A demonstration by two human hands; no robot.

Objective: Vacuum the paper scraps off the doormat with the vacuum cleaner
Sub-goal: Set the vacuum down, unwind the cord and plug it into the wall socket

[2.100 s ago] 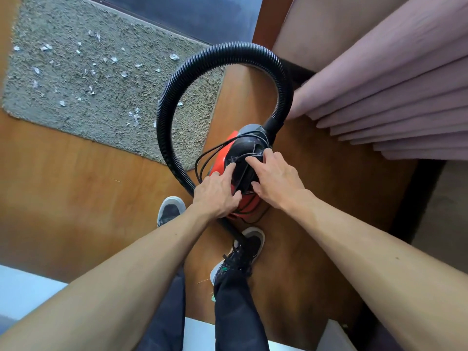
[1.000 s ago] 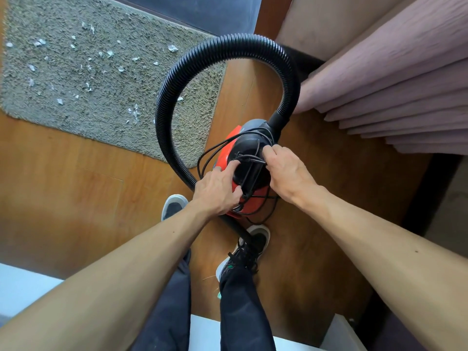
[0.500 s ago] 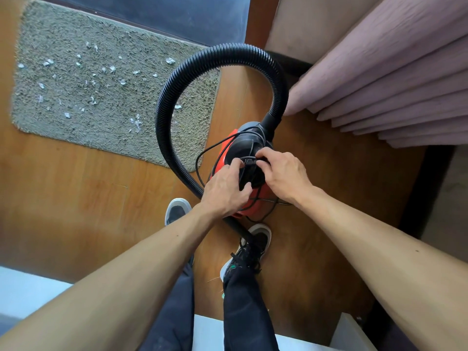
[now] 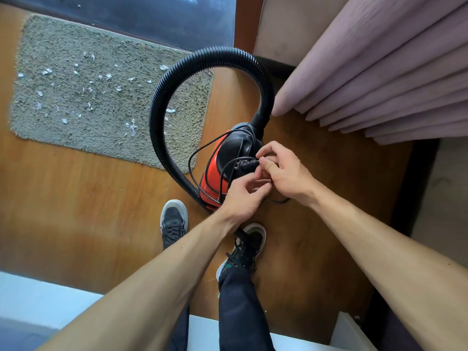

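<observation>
Two hands: left hand (image 4: 243, 196) and right hand (image 4: 286, 173) meet over the red vacuum cleaner (image 4: 215, 171).
Right hand: pinches the power plug (image 4: 244, 163).
Left hand: fingers curled — we cannot tell around what.
Mat area: paper scraps (image 4: 131, 126) lie scattered on the doormat (image 4: 76, 127), left of the vacuum cleaner.

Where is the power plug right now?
Head view, near centre: the power plug lies over the vacuum cleaner, pinched by the right hand, above the left hand.
</observation>
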